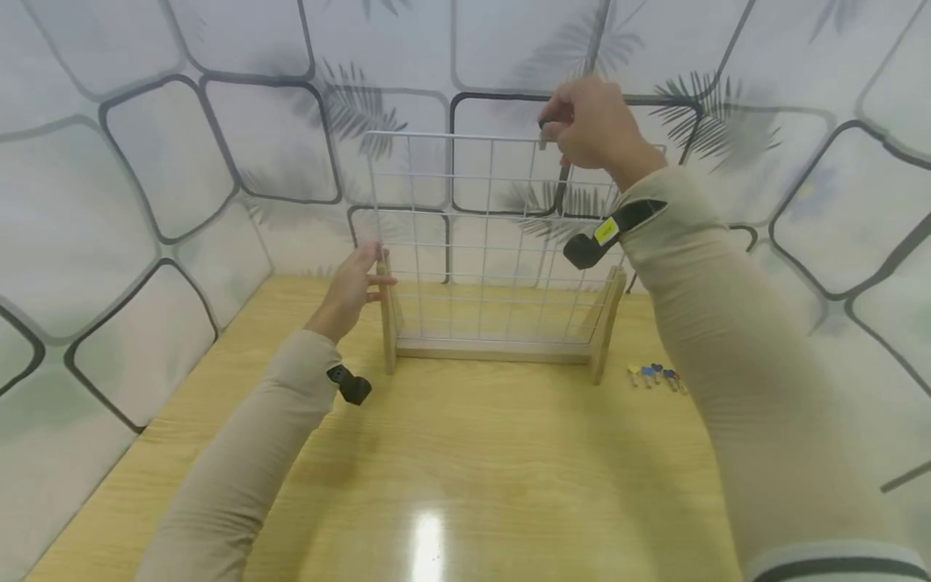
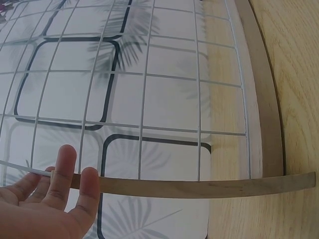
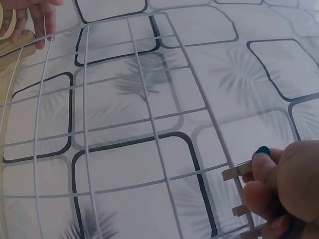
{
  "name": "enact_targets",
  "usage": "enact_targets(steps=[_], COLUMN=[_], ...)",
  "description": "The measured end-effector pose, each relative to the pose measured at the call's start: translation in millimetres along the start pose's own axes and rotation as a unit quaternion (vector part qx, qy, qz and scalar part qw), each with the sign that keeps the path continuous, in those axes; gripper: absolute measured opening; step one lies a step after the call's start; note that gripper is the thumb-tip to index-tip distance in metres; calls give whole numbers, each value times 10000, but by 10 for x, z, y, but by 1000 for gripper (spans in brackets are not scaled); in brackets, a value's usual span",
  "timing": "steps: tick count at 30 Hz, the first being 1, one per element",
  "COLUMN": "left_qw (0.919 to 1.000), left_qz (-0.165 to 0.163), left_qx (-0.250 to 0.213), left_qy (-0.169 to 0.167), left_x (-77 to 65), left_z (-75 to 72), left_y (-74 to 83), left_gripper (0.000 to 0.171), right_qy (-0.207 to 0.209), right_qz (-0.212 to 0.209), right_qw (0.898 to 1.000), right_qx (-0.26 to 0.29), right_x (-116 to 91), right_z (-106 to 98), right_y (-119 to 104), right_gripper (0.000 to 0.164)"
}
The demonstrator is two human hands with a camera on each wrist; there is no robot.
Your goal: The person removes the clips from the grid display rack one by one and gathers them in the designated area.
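A white wire grid (image 1: 451, 175) stands upright in a wooden stand (image 1: 494, 353). At its top rail, toward the right end, my right hand (image 1: 598, 121) pinches a small wooden clothespin (image 3: 232, 173) with a dark green top. The clothespin's tip lies across the rail wire. Two more wooden clothespins (image 3: 240, 210) sit on the same rail, partly behind the right fingers. My left hand (image 1: 351, 289) holds the upper end of the stand's left post (image 2: 199, 188), with fingers on both sides of it.
On the table (image 1: 473, 453), right of the stand, lie several small clothespins (image 1: 648, 372) with yellow, blue and red tops, partly behind my right sleeve. A patterned cloth wall (image 1: 393, 48) rises close behind the grid and along both sides.
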State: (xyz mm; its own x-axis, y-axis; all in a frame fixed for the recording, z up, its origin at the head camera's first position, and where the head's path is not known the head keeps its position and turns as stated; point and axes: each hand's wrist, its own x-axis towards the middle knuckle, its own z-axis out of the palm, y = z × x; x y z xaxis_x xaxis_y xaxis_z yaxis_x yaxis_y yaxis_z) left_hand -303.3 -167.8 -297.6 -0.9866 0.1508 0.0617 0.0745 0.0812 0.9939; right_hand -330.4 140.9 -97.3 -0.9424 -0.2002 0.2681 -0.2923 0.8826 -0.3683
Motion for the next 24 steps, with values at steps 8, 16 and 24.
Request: enact_targets(steps=[8,16,24], left_qw=[10000,10000,10000], left_qz=[75,24,5], left_qx=[-14,-10,6], left_qy=[-29,-70,2], left_x=[0,3,22], left_z=[-10,4,-13], left_y=[-20,-25,-34], left_gripper=[58,57,59], right_qy=[915,1245,259], right_qz=[-79,-61,198], right_qw=[9931,9718,9106], right_qx=[733,2003,4121], right_x=[-32,-50,-204], right_z=[191,188,12], right_y=[169,226,180], right_gripper=[25,22,20])
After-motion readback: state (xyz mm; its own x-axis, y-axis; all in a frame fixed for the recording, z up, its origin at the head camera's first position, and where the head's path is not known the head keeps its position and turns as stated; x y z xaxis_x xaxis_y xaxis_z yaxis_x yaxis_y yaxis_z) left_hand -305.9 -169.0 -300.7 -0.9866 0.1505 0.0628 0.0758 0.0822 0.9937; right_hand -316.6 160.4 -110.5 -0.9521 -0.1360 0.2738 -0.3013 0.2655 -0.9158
